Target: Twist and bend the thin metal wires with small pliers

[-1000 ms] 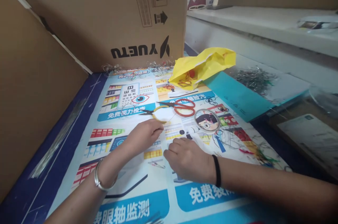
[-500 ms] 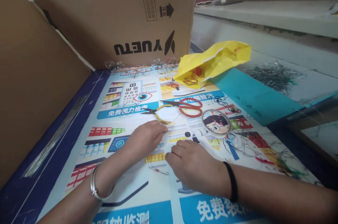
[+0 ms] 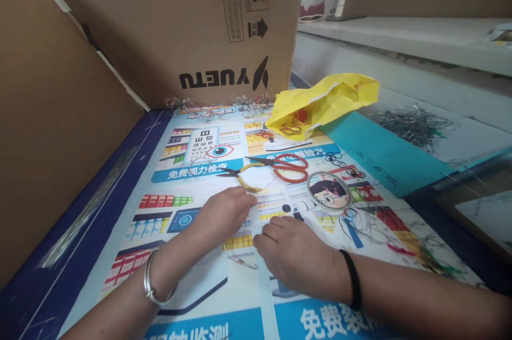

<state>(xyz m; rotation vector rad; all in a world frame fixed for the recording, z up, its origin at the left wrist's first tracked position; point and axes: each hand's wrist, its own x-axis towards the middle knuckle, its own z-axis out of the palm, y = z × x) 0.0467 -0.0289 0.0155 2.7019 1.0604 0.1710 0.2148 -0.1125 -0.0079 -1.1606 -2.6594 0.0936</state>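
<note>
My left hand is closed in a pinch above the printed sheet, just below the yellow-handled pliers. A faint thin strand shows near its fingertips, but I cannot make out what the fingers hold. To its right and lower, my right hand has its fingers curled in, and their tips are hidden. Between the hands and the near edge lies a thin wire piece with small beads. Red-handled scissors lie beside the pliers. A round dish stands right of them, with small pink bits in it.
A cardboard box walls off the back and left. Behind the scissors lies an open yellow bag. Silvery wire bundles lie at left and right. Small dark rings and loose coloured strands are scattered at right.
The camera view has shifted slightly, so the whole scene sits a little lower and to the right. Both hands keep nearly the same closed pose and place on the sheet.
</note>
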